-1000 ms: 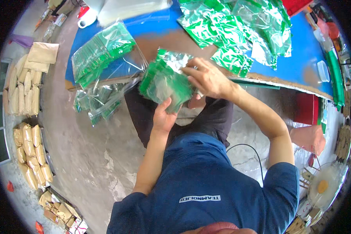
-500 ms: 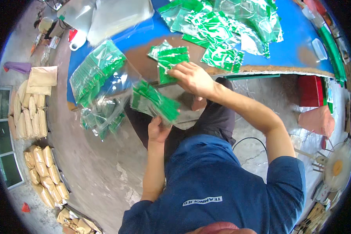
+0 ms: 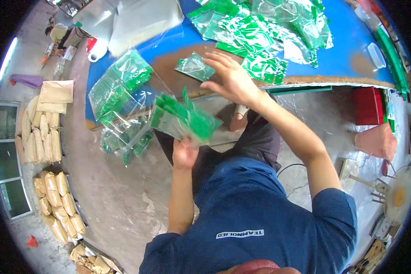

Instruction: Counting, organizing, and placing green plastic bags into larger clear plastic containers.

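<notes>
My left hand [image 3: 186, 153] grips a fanned bundle of green and clear plastic packets [image 3: 187, 119] in front of the table's near edge; the bundle is smeared by motion. Over that edge, my right hand [image 3: 235, 78] is open with fingers apart and nothing in it. Just left of its fingertips lies a flat green and clear packet [image 3: 194, 66] on the brown worn patch. A neat stack of green packets [image 3: 123, 82] rests on the left of the table. Below it, a clear plastic bag with green packets [image 3: 127, 139] hangs off the edge.
The blue table [image 3: 347, 41] carries a loose heap of shiny green packets [image 3: 260, 34]. Clear plastic sheets [image 3: 144, 25] and a white tape roll [image 3: 97, 51] are at the back left. A fan [image 3: 398, 197] and red box [image 3: 368, 106] stand right; brown paper packages [image 3: 55, 189] are piled left.
My right hand has let go of a green packet and opened, lifting slightly right. That packet no longer lies under it, and the bundle in my left hand has fanned wider.
</notes>
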`<action>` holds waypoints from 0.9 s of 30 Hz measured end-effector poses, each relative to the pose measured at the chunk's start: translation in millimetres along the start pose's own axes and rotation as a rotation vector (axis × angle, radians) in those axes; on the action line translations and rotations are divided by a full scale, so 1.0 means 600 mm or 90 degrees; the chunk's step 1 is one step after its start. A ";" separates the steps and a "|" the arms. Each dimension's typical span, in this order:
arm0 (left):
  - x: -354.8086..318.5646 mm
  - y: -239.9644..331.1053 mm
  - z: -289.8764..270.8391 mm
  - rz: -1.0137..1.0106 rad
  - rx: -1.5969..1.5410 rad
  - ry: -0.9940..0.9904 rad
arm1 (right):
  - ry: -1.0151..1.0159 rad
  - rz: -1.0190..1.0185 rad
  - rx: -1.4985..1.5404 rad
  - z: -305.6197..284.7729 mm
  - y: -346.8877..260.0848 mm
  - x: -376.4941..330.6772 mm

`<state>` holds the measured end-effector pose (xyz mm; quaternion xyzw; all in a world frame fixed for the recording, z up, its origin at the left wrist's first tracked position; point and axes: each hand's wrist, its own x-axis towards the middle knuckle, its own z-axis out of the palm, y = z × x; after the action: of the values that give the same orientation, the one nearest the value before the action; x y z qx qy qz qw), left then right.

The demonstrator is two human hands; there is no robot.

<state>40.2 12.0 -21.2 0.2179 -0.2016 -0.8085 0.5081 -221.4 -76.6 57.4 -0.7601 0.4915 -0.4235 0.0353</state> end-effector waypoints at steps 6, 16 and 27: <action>-0.045 0.029 -0.025 0.025 -0.022 0.036 | -0.356 -0.148 -0.155 0.003 0.004 0.014; 0.033 0.003 0.088 0.012 0.042 0.146 | 0.081 0.075 0.016 -0.065 -0.089 -0.001; 0.057 -0.015 0.077 0.024 0.034 0.106 | -0.269 -0.213 0.035 -0.034 -0.076 -0.047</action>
<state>-5.7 -10.6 7.0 0.2938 -0.1842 -0.7725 0.5320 -206.9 -23.8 75.0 -0.9011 0.3289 -0.2688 0.0874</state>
